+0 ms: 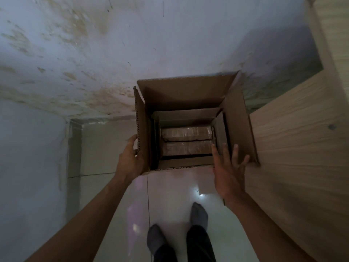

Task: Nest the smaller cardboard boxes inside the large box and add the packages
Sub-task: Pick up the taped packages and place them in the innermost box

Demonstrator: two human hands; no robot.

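Note:
A large brown cardboard box (185, 93) stands open on the tiled floor in front of me, its flaps raised. A smaller cardboard box (186, 115) sits nested inside it, also open. Two tape-wrapped brown packages (186, 141) lie side by side at the bottom of the inner box. My left hand (130, 157) grips the large box's left flap, thumb on its outer edge. My right hand (229, 167) hovers at the box's near right corner with fingers spread, holding nothing; whether it touches the flap is unclear.
A light wooden cabinet (302, 138) stands close against the box's right side. A stained white wall (75, 53) rises behind the box. My two socked feet (177, 229) stand on the glossy white tiles (170, 190) just before it.

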